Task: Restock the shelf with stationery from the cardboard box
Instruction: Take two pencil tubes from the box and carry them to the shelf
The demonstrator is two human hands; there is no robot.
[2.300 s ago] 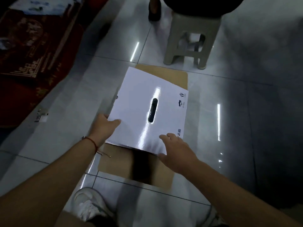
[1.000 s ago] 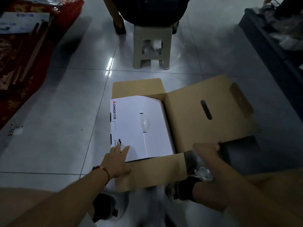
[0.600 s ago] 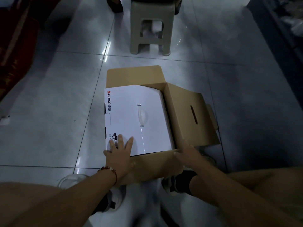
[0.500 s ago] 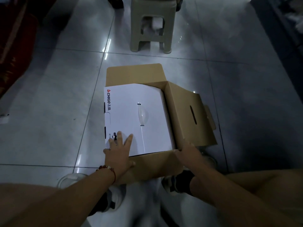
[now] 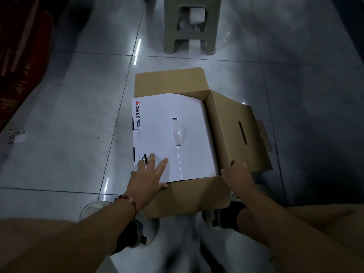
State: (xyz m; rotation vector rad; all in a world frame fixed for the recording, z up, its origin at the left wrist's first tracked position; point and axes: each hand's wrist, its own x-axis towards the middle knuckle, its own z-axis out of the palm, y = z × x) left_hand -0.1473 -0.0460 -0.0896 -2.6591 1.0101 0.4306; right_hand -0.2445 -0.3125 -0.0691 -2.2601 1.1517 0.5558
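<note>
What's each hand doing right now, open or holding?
Left hand: open, fingers flat on the white flap.
Right hand: on the brown flap edge; grip cannot be told.

Both forearms are bare, with no sleeves in view. The left wrist carries a bracelet (image 5: 129,201): a thin red cord strung with dark red beads and at least one pale bead. The feet wear pale, whitish shoes, the left shoe (image 5: 92,210) rounded at the toe and the right shoe (image 5: 213,216) partly hidden, over dark socks (image 5: 126,236). The knees are bare.
</note>
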